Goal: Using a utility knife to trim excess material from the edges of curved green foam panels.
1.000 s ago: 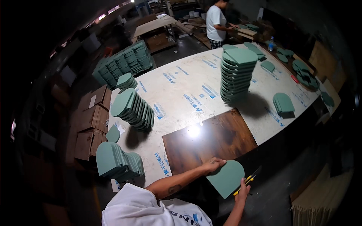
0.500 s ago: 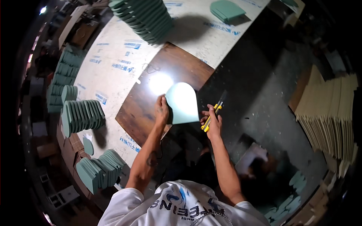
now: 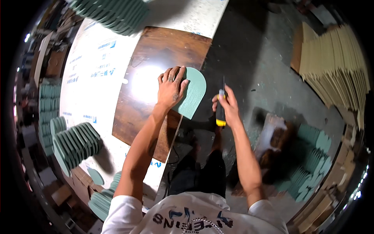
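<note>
The green panel (image 3: 194, 91) has come down onto the brown board's (image 3: 175, 45) right edge, beneath the spread left grip (image 3: 170, 89); the right grip (image 3: 229, 105), beside the board, clasps a knife (image 3: 221, 114): best keep the panel braced flat.

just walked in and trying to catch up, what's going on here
A person presses a green arched panel onto a brown board with their left hand, the panel jutting past the board's edge. Their right hand holds a yellow-and-black utility knife blade up, apart from the panel. More green panels stand in rows on the white table to the left.
</note>
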{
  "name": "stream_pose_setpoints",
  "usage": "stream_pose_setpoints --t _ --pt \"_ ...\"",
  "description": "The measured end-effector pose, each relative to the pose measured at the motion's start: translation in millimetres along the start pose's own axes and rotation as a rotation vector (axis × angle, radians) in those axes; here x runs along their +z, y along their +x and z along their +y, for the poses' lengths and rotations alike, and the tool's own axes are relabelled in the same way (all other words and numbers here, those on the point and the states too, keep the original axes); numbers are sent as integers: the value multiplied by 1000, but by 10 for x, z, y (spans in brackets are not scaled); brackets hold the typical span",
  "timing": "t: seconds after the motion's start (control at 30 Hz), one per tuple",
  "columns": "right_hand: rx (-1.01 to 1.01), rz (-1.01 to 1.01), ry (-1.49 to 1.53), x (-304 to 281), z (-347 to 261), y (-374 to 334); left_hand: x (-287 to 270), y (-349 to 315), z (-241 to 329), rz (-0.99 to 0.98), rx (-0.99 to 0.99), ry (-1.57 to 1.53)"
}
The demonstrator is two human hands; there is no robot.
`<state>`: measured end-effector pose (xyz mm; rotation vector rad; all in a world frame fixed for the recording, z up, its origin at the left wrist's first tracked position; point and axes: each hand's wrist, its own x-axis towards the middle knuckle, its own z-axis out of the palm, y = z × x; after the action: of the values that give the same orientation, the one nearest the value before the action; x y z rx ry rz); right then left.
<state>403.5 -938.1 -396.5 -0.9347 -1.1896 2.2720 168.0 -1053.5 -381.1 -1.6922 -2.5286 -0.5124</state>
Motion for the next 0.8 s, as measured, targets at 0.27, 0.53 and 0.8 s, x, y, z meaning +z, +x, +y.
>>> stream_pose_setpoints --t 0.27,0.53,0.8 --pt "-481 -249 -959 287 -349 735 -103 -70 -65 -42 146 -14" --pt "-741 -316 -1030 209 -87 1067 18 -104 -86 4 159 -15" --pt "-890 -118 -1166 166 51 659 16 -88 -105 -34 128 34"
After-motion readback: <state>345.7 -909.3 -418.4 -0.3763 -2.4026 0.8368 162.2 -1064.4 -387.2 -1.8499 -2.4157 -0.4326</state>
